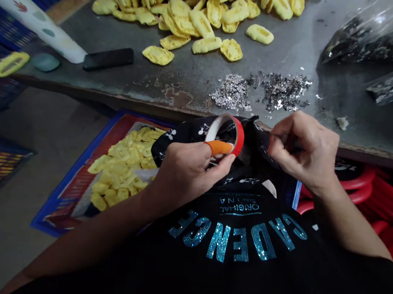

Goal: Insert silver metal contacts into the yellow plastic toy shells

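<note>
Red outside and pale inside, the ring (240,136) sits near the frame's centre, pinched in the left hand (192,167), while right of centre the right hand's (306,149) fingertips close together, on what I cannot tell.

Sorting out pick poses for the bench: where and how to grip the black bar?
I'd come from above and pinch the black bar across its long edges, right of its middle. It lies flat, long and narrow, with bench showing along both edges; the white tube crowds its left end.
</note>
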The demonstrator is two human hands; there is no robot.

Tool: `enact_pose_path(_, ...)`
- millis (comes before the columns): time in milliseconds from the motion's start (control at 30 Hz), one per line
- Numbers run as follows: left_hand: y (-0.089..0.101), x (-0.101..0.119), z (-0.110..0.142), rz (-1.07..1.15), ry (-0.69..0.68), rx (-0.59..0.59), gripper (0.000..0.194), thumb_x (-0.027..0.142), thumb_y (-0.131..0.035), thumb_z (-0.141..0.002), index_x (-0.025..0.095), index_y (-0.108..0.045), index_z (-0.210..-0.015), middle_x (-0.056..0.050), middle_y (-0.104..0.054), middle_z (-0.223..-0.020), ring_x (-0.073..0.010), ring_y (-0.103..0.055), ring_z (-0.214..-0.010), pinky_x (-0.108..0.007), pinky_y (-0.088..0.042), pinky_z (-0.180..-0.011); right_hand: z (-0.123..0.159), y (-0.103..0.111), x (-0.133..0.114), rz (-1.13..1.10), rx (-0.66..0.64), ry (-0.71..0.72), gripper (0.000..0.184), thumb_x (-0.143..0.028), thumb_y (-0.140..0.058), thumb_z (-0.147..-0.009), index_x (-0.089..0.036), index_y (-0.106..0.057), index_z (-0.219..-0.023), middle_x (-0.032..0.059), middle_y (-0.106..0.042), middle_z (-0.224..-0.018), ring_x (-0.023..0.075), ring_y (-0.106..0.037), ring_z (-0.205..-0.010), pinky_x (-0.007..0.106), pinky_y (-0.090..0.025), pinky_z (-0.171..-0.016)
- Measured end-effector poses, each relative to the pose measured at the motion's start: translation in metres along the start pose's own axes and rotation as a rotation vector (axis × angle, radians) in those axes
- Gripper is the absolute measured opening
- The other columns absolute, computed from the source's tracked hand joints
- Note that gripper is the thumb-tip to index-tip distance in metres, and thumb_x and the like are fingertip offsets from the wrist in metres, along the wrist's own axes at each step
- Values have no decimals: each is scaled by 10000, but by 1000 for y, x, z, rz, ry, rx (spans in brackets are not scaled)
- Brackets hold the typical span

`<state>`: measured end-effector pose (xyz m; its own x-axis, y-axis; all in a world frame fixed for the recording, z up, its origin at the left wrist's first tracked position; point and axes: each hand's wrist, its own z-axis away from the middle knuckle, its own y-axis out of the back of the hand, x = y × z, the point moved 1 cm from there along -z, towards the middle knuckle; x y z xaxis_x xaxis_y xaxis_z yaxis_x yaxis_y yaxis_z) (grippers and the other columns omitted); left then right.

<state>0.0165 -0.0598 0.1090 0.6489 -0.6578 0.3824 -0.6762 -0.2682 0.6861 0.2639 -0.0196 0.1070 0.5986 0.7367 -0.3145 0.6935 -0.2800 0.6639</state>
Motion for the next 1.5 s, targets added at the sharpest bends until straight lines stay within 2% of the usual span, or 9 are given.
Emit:
enact_pose_path(100, 0, 0, 0, 25, 32, -3, 149, 150, -829, -941, 237, -717, -899, 71, -602, -597, -95, -569, -504, -291, -365, -462, 4, 2, -8, -127, -92, 34, 83, -173, -681, -1053, -233, -688, -995, -8, -768, -849, 137, -689, -717, 281, -518, -645)
enact_pose_path(200, -3, 3, -1, 9, 54, -7, 209, 165, -814, -963, 252, -668, -841, 63, -573, -588, -106, -545, -499, -315, -364, -474, 7, -3, -19, -13, -97, 78, 68, -227, -671, -1110, -223, -719, -1061, -9, -801, -888, 121, -708, -737, 261, -513, -667)
enact_pose_path(433, -12, 6, -2, -26, 15, -2, 381, 197, -799, -981, 250, -527, -718, 64, -483, -532, -98, -442, -440, -330, -348, -463, 9, -11, -25, 217, -84, 144, 183, -202, -598, -1123, -201, -699, -970, -12, -774, -821, 124, -672, -700, 291, -456, -653)
enact_pose_path(567, -11, 7, -1, -21, -25, -22, 319, 187, -767, -985, 250, -571, -742, 72, -425, -508, -95, -371, -402, -335, -315, -429, 4, -14, -25, 245, -82, 183, 207, -176, -539, -1099, -211, -658, -934, -24, -701, -785, 123, -599, -668, 292, -413, -623)
enact_pose_path(700, -8, 8, -1, -10, -24, -53, 275, 185, -766, -1000, 256, -627, -774, 72, -468, -530, -105, -419, -417, -339, -347, -446, 0, -21, -22, 166, -106, 201, 175, -198, -504, -1059, -228, -612, -924, -26, -653, -798, 134, -558, -661, 303, -383, -592)
enact_pose_path(933, 0, 5, 2, -47, -83, -22, 213, 174, -818, -964, 226, -662, -829, 97, -481, -553, -80, -429, -438, -313, -290, -448, 3, -4, -1, 8, -17, -6, 124, -131, -590, -952, -243, -608, -903, 27, -745, -842, 166, -651, -719, 326, -443, -593)
enact_pose_path(1067, 0, 4, 3, -44, -10, -50, 239, 189, -805, -980, 258, -638, -822, 81, -517, -557, -105, -501, -464, -327, -339, -471, 9, 3, -8, -155, -151, -16, 86, -187, -652, -1068, -238, -699, -1018, -7, -783, -876, 131, -674, -694, 274, -504, -634)
enact_pose_path(1200, -5, 5, 3, -55, -23, -22, 305, 192, -783, -994, 265, -568, -790, 54, -582, -586, -119, -527, -482, -334, -374, -489, 12, -5, -22, 5, -146, 33, 106, -256, -650, -1114, -220, -716, -1039, -8, -803, -877, 113, -675, -689, 259, -460, -623)
enact_pose_path(1500, -10, 8, 0, -17, -76, -30, 417, 129, -780, -968, 257, -464, -728, 83, -415, -523, -105, -368, -420, -336, -290, -457, 7, -18, -25, 246, -45, 187, 238, -168, -519, -1085, -208, -664, -901, -25, -730, -770, 113, -617, -653, 278, -425, -620)
